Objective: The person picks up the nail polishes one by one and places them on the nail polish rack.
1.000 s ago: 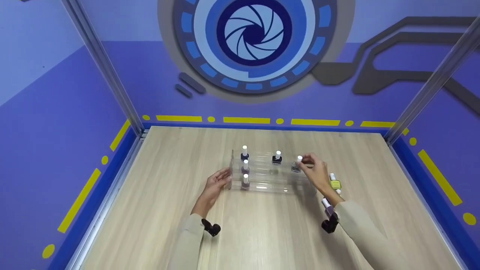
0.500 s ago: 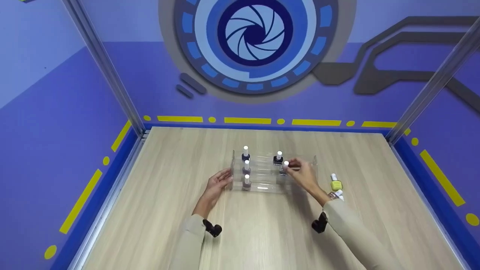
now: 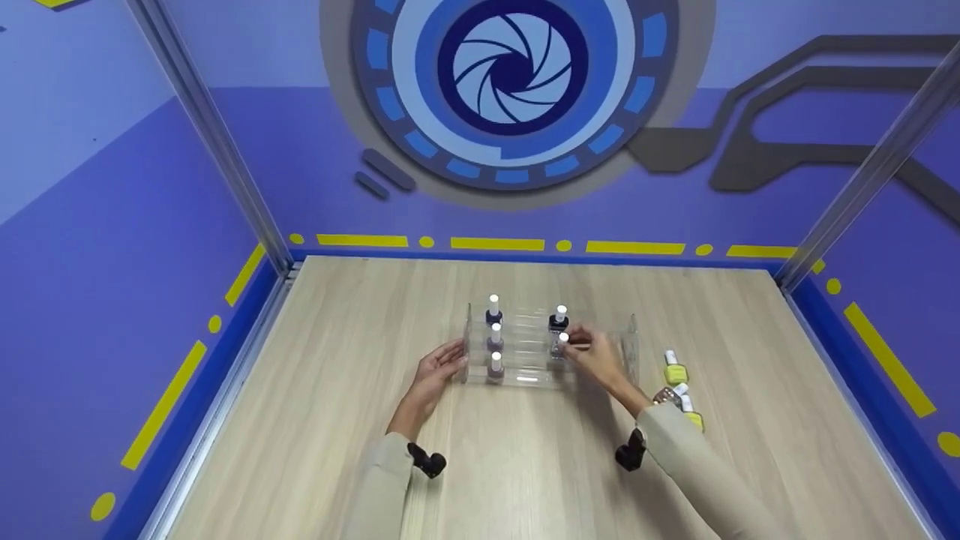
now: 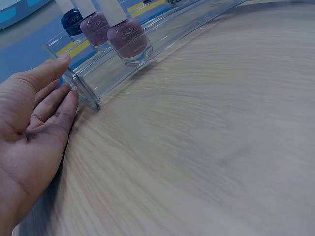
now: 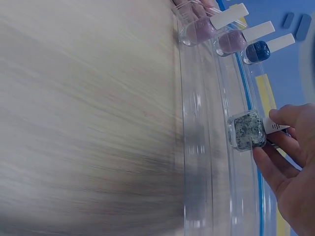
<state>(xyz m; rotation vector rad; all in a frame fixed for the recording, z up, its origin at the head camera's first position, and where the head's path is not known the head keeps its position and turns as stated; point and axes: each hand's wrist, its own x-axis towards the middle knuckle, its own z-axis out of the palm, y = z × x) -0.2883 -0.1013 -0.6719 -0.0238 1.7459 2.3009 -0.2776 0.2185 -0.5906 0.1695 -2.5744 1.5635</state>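
Note:
A clear stepped rack [image 3: 525, 379] stands on the table. My right hand [image 3: 598, 358] pinches the white cap of a speckled black-and-clear nail polish bottle [image 5: 247, 131]. The bottle is upright at the middle step, in front of a dark nail polish bottle [image 3: 559, 321] on the back step; whether its base touches the step I cannot tell. My left hand [image 4: 37, 113] rests its fairly straight fingers against the rack's left end panel. At that end stand a dark blue bottle [image 4: 72, 22] and two mauve bottles, one middle [image 4: 95, 28], one front [image 4: 129, 39].
To the right of the rack lie two yellow nail polish bottles, one farther back [image 3: 676, 373] and one nearer [image 3: 695, 421], with a brownish bottle [image 3: 666, 397] between them. A purple-blue wall [image 3: 487, 202] stands behind the wooden table [image 3: 360, 322].
My right hand has carried the speckled bottle left along the rack, from near its right end to the spot in front of the dark bottle. My left hand stays at the rack's left end.

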